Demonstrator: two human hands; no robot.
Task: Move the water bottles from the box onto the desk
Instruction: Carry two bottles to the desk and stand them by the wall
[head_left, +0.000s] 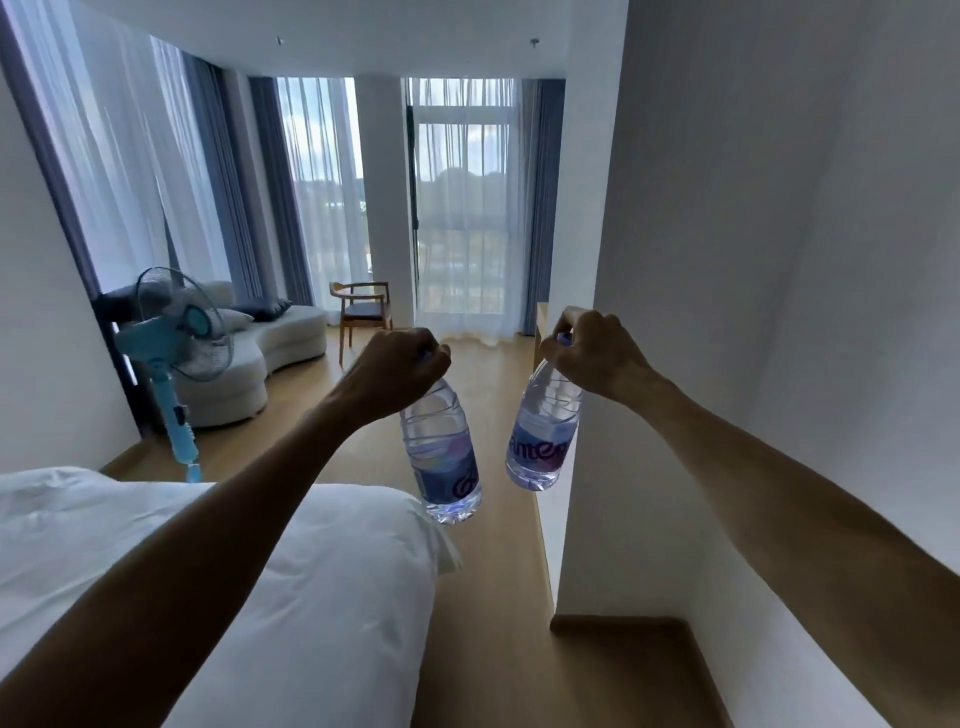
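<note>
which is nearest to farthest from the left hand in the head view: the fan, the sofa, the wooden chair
From the left hand:
1. Fan, at the left, beside the bed.
2. Sofa, behind the fan along the left windows.
3. Wooden chair, at the far windows, almost straight ahead.

Two clear plastic water bottles with blue-and-purple labels hang in the air side by side, close but apart, each held at its cap end, the left bottle (441, 452) tilted with its base swung rightward over the bed's edge, the right bottle (543, 428) leaning base-left beside the white wall
</note>
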